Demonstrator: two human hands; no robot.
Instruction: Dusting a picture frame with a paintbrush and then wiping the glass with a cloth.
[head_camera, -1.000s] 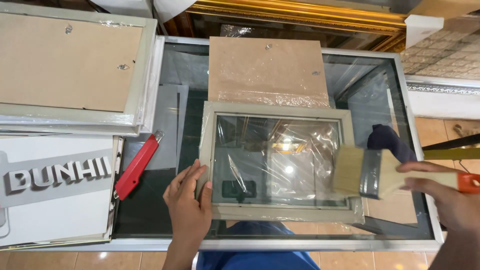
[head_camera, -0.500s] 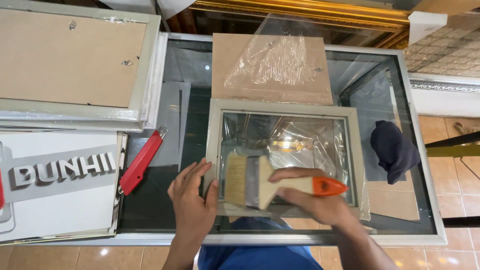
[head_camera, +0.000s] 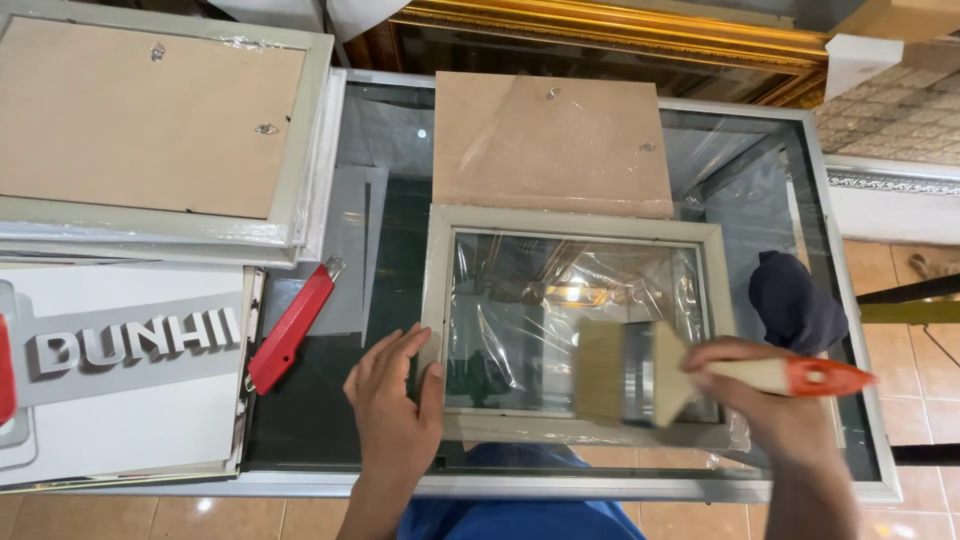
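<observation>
The right hand (head_camera: 770, 395) is gripping the pale wooden handle of a wide paintbrush (head_camera: 640, 372), fingers clamped round it, and the brush's bristles are lying over the right part of the glass in a grey picture frame (head_camera: 575, 225). The left hand (head_camera: 395, 395) is resting open and flat, fingers spread, with its fingertips pressing on the frame's left edge. The frame is lying flat at the near middle of a glass-topped table (head_camera: 400, 130), and crinkled clear plastic film (head_camera: 520, 300) is showing inside it over the glass. Just beyond the frame, a brown backing board (head_camera: 550, 140) is lying flat, touching the frame's far edge. Left of the left hand, a red utility knife (head_camera: 293, 325) is lying slanted on the glass. Further left, at the near corner, a white board with a grey band of raised letters (head_camera: 120, 400) is lying flat, and beyond it a stack of frames (head_camera: 150, 120) is lying face down, brown backs up. To the right of the frame, a dark blue cloth (head_camera: 795, 300) is sitting bunched near the table's right edge.
</observation>
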